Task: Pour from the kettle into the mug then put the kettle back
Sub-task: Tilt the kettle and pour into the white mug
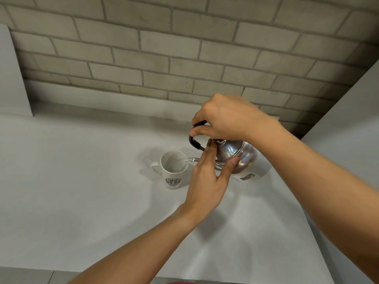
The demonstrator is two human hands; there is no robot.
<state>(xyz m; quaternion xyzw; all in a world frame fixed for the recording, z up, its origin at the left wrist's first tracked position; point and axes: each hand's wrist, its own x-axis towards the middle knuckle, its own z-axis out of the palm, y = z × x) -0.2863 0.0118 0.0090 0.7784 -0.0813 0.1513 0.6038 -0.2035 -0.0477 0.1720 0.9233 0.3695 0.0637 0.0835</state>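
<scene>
kettle tilted over mug | R hand fingers wrapped on handle | L hand fingers spread, steadying lid

A shiny steel kettle with a black handle tilts left – thin spout over a white logo mug, upright just left of it.

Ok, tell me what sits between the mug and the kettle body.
In the head view, the left hand pressed on the kettle, plus the thin spout reaching over the mug rim.
</scene>
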